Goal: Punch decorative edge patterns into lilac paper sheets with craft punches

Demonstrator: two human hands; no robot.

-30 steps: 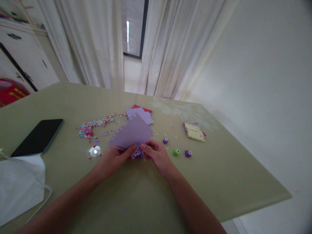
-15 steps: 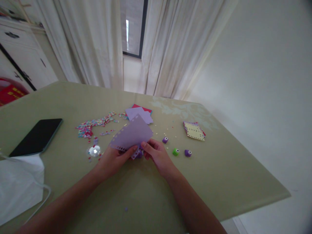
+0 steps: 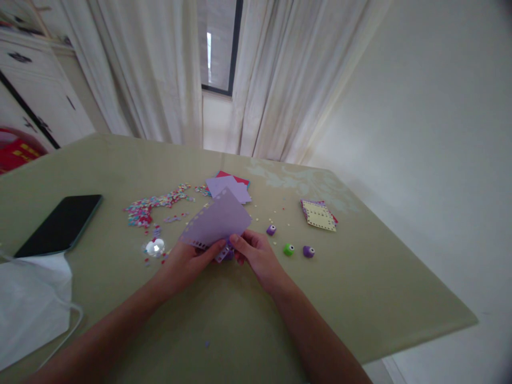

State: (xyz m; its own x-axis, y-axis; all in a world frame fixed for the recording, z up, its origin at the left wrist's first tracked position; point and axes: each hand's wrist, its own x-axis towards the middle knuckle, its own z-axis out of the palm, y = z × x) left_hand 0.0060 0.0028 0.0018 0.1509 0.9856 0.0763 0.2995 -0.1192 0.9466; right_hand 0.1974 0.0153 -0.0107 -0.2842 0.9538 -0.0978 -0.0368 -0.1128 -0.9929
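My left hand [image 3: 186,266] pinches a light purple sheet of paper [image 3: 224,221], held tilted above the table, with small holes punched along its left and lower edges. My right hand [image 3: 258,256] is closed at the sheet's lower right corner, its thumb bent over a small purple craft punch [image 3: 229,255]. The punch sits at the paper's edge and is partly hidden by my fingers. Just right of my hand lie three more small punches: a purple one [image 3: 271,230], a green one [image 3: 288,249] and another purple one [image 3: 308,251].
Coloured confetti bits [image 3: 150,208] lie heaped left of my hands, near a shiny round silver object [image 3: 155,247]. Behind the sheet is a stack of coloured paper [image 3: 220,184]. Punched cards [image 3: 319,215] rest at right. A phone [image 3: 60,224] and a white mask [image 3: 36,304] lie at left.
My right thumb and hand have shifted very slightly at the punch. The paper and the things on the table look the same.
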